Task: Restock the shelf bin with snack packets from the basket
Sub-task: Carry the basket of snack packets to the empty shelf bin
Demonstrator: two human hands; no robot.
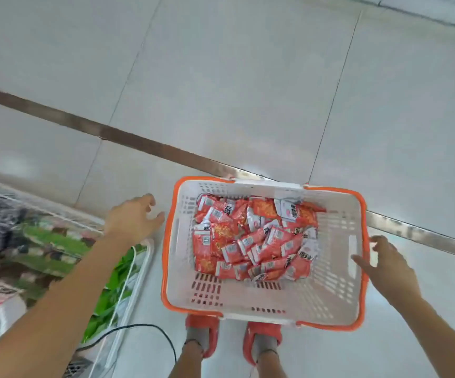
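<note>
Standing over a white basket point(330, 293) with an orange rim, I am looking straight down at it on the grey tiled floor point(248, 91), just ahead of my red slippers point(203, 334). Red and white snack packets point(250, 238) are lying heaped in the far half of the basket; dark characters are showing on several white label panels, but they are too blurred for me to read.

My left hand point(133, 216) is hovering just beside the basket's left rim, fingers spread and holding nothing. My right hand point(387, 263) is reaching at the right rim with fingers loosely extended; whether the fingertips are touching the rim, I cannot tell.

To my left, a white wire shelf bin point(145, 268) is holding green packets point(117, 279) and blurred wrappers whose print I cannot read. A black cable point(144, 327) is trailing across the floor by its corner.
</note>
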